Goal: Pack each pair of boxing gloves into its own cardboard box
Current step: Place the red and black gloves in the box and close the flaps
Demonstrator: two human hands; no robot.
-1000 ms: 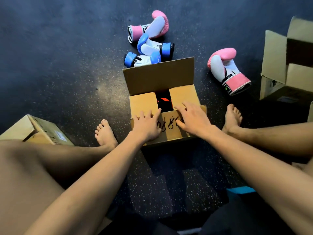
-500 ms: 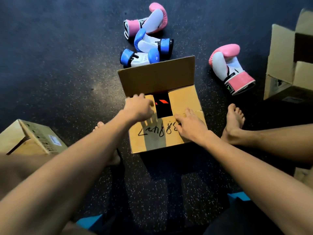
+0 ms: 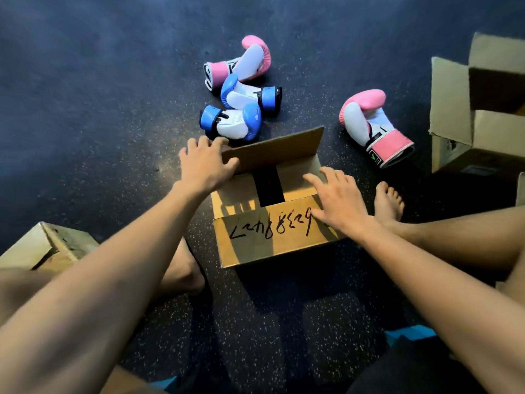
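**Folding the far flap down over the box**

Box [image 3: 235, 199] is sitting dead ahead, with the near flap [image 3: 272, 234] already down. Far flap [image 3: 278, 150] is standing up just beyond the fingers, its long edge running left-right. Left hand [image 3: 206, 163] is nearer, gripping its left corner, thumb in front, fingers spread behind. Right hand [image 3: 338, 200] is pressing spread fingers onto the near flap.

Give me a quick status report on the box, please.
Left hand holds corner of far flap; right hand open over folded flaps. Cardboard box part-closed, far flap upright. Blue gloves, pink gloves loose on floor beyond.
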